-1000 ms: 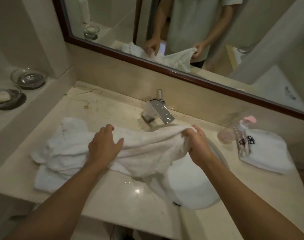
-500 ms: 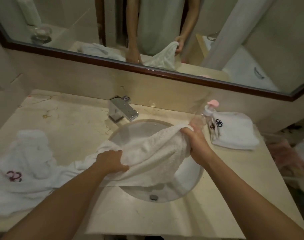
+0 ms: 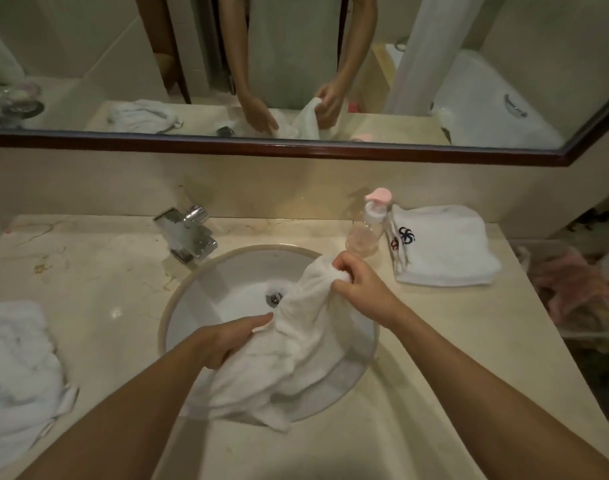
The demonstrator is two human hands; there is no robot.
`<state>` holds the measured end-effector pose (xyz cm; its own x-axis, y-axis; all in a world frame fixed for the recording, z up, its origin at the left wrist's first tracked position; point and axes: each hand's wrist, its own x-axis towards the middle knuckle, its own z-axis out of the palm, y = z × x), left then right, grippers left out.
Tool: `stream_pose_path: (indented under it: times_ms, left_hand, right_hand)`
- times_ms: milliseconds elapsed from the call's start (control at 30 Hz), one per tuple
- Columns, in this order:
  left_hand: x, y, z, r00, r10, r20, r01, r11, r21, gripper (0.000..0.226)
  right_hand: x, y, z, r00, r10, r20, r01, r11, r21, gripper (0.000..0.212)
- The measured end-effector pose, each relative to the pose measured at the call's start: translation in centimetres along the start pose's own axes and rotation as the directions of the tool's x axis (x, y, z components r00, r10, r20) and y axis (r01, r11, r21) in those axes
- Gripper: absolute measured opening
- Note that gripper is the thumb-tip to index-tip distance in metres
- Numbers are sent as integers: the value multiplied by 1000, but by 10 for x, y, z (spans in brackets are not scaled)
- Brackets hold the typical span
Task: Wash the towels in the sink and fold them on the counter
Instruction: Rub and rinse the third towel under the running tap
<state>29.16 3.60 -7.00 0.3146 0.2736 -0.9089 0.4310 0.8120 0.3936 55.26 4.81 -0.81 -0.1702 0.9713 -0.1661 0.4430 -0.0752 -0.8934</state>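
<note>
While the right hand (image 3: 360, 284) is gripping the white terry towel (image 3: 296, 344) and the left hand (image 3: 227, 341) is pinching it, both should be lowering it fully into the round white basin (image 3: 192, 296).

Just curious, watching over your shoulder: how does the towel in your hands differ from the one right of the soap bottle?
The held towel hangs bunched and crumpled into the sink, gripped by the left hand and right hand; the folded towel lies flat and square on the counter, untouched. Only the folded one shows a dark emblem. Both are white.
</note>
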Motion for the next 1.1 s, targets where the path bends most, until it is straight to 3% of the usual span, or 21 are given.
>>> stream_pose_path:
  times_ms: [133,200,333,400,467,533,633,733,867,1100]
  left_hand:
    - [-4,27,28,951,246,-185,-286,928,-236,15]
    - [-2,44,42,920,293,-260,-358,899,-253,22]
    - [8,88,76,880,295,-372,-417,855,-309,32]
    - [10,112,91,834,349,-427,-490,825,-282,30]
    - [11,135,103,784,423,-455,-569,783,-252,31]
    - [13,158,108,739,471,-482,-626,745,-232,39]
    - [15,192,110,725,480,-494,-656,700,-283,50]
    - [18,212,108,752,468,-465,-637,697,-329,42]
    - [22,223,112,795,460,-395,-599,701,-387,41]
    - [22,232,112,813,427,-396,-578,676,-457,38]
  right_hand:
    - [14,33,-2,991,129,-31,-125,986,112,13]
    - [24,41,-11,984,170,-56,-167,985,42,11]
    - [36,42,-29,984,178,8,-167,935,-313,31]
    - [36,34,-40,979,18,-201,-81,947,-311,33]
    - [41,22,-59,866,-170,-470,20,951,-308,38]
    - [52,9,-78,794,-276,-541,50,917,-395,41]
    - [70,7,-94,871,-298,-390,51,845,-532,47]
    - [78,25,-94,925,-269,-269,48,784,-619,53]
    - [75,43,-92,907,-315,-281,82,785,-614,61]
    - [80,50,-94,897,-346,-276,105,772,-627,60]
